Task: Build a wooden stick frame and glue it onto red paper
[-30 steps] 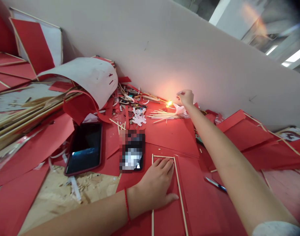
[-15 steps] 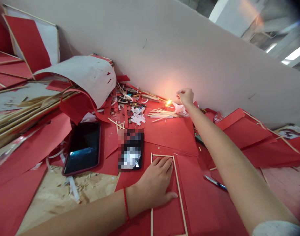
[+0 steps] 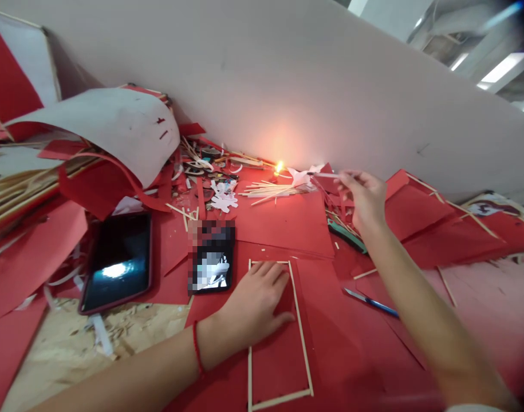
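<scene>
My left hand (image 3: 259,297) lies flat with its fingers spread on red card inside a rectangular frame of thin wooden sticks (image 3: 302,332). Pinched in the fingertips of my right hand (image 3: 365,197) is a thin pale stick (image 3: 326,174), pointing left; its far tip looks dark. A small flame (image 3: 279,167) burns left of that tip, apart from it, near the wall. Below the flame lies a bundle of thin wooden sticks (image 3: 266,189) on a red sheet (image 3: 283,220).
Two phones, one dark (image 3: 118,257) and one partly pixelated (image 3: 214,266), lie left of my left hand. A craft knife (image 3: 371,302) and a green tool (image 3: 347,236) lie near my right forearm. Paper scraps and sticks (image 3: 21,194) clutter the left; a pale wall (image 3: 244,74) stands behind.
My right hand has moved right and toward me from beside the flame, and the pale stick in it now shows. My left hand keeps its place on the frame; the view has shifted slightly.
</scene>
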Tool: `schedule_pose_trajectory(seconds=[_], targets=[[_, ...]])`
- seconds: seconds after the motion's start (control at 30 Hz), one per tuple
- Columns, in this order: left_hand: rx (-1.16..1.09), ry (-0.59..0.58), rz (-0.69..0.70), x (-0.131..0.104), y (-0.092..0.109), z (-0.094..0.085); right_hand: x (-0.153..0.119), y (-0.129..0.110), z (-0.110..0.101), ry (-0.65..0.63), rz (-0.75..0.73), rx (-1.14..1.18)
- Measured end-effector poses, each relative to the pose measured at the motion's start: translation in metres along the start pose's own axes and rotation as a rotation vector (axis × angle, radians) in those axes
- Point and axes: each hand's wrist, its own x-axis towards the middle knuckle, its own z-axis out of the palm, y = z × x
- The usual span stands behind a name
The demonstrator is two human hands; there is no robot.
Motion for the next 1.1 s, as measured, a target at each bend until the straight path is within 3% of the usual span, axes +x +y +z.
schedule_pose_trajectory(seconds=[0.17,0.27,0.33,0.6,0.83,1.1], targets=[[0.186,0.104,-0.128,0.01,-0.005,-0.002,-0.089,-0.012,-0.043,-0.076,0.31,0.145],[0.266,0.062,-0.14,0.014,-0.007,0.002,-0.118,-0.007,-0.056,-0.138,0.457,0.218],[0.296,0.049,-0.135,0.016,-0.008,0.004,-0.129,0.001,-0.062,-0.176,0.481,0.258],[0.235,0.034,-0.075,0.013,-0.012,0.007,-0.153,0.026,-0.077,-0.238,0.381,0.219],[0.011,0.206,-0.02,0.013,-0.005,0.002,-0.169,0.008,-0.078,-0.123,0.253,0.08],[-0.04,0.2,0.053,0.016,0.0,0.0,-0.179,-0.003,-0.085,-0.182,-0.11,-0.234]])
